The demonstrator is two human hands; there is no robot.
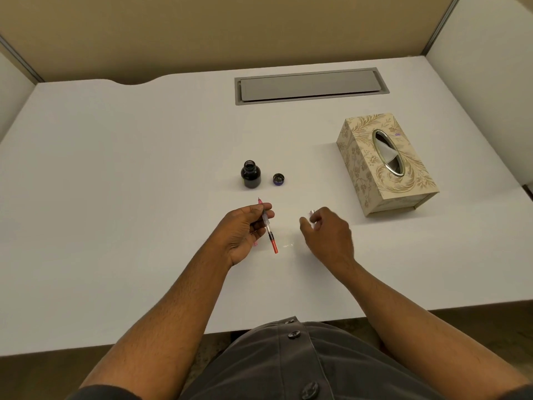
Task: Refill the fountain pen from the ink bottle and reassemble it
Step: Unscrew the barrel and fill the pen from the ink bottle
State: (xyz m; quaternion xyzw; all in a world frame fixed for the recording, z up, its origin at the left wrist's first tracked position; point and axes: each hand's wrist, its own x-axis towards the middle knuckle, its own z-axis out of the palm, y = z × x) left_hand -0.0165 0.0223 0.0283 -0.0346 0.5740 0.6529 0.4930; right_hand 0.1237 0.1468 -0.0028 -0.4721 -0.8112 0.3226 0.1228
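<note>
My left hand (pixel 245 230) grips the pen's front section with its converter (pixel 268 229), nib pointing away toward the bottle and the orange-red knob toward me. The open ink bottle (pixel 251 174), dark and full of ink, stands upright on the white desk just beyond it. Its black cap (pixel 278 179) lies upturned to the right of the bottle. My right hand (pixel 327 229) holds a small clear piece (pixel 313 216) at its fingertips; it is blurred and I cannot tell which pen part it is. A faint clear part (pixel 288 244) lies on the desk between my hands.
A patterned tissue box (pixel 383 166) sits at the right, a tissue showing in its oval slot. A grey cable-tray lid (pixel 311 85) is set into the desk at the back. Beige partition walls enclose the white desk (pixel 115 183).
</note>
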